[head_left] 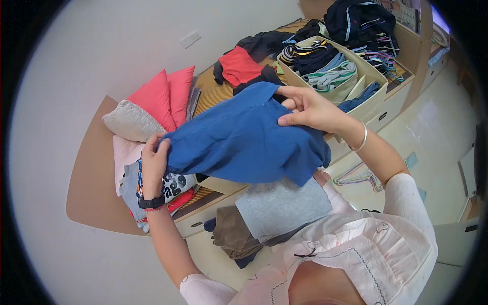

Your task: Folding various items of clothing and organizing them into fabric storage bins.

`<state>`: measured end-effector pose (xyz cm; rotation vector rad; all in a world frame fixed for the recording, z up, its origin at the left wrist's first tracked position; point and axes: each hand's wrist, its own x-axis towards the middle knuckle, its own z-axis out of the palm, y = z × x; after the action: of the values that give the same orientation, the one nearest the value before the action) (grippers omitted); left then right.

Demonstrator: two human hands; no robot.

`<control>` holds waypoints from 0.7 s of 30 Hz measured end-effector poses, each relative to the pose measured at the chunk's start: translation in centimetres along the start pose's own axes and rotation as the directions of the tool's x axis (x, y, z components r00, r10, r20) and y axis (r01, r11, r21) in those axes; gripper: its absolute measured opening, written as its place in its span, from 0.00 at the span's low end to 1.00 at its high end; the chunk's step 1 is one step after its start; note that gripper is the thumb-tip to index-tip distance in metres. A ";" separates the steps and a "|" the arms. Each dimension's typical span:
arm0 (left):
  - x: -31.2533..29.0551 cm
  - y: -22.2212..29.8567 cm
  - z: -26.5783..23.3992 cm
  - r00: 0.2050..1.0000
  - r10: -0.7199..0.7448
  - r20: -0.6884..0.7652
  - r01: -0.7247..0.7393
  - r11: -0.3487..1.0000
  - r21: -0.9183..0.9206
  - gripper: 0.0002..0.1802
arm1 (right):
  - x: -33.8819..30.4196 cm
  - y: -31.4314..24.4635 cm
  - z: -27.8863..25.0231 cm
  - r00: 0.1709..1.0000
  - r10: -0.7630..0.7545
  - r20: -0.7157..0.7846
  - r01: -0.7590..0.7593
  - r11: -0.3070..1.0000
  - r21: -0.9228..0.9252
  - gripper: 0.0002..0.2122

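A blue garment with a stitched seam is stretched between my two hands, its lower part hanging loose over my lap; what kind of garment it is I cannot tell. My left hand pinches its left end, wearing a black wristband. At the upper right, my right hand grips the other end between thumb and fingers. Under the blue cloth, a light grey folded garment lies on my lap. Brown folded clothing sits partly beneath it.
Beyond my right hand stands a cream divided storage box of rolled clothes. A red and black garment lies on the mat. Pink cushions and a clothes pile are at left. Hangers lie on the floor at right.
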<state>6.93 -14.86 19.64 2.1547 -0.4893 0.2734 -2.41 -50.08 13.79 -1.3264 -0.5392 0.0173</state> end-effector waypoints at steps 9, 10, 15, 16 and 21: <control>0.2 -1.0 -1.5 0.974 0.082 -0.212 -0.103 0.990 -0.093 0.07 | 0.0 2.5 -0.5 1.000 0.000 0.018 0.001 0.999 -0.036 0.40; 0.0 -1.3 -1.7 0.978 0.045 -0.204 -0.073 0.989 -0.131 0.07 | -0.1 2.4 -0.3 1.000 0.007 0.018 -0.006 0.999 -0.037 0.40; -1.0 -1.2 -1.8 0.975 -0.109 -0.194 0.066 0.975 -0.212 0.05 | -0.4 2.7 -0.5 0.999 0.046 0.011 -0.045 0.994 -0.100 0.40; -1.0 -0.8 -1.5 0.976 -0.112 -0.188 0.067 0.970 -0.233 0.05 | -0.4 2.9 -0.6 0.999 0.050 0.000 -0.050 0.994 -0.097 0.40; -1.7 -1.7 -1.3 0.980 -0.098 -0.173 0.036 0.943 -0.331 0.08 | -0.2 2.9 -0.6 1.000 0.013 -0.024 -0.017 0.980 -0.197 0.39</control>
<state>6.12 -12.53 18.53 1.7972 -0.3263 0.3287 -1.54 -49.90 11.01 -1.5226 -0.5220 -0.0398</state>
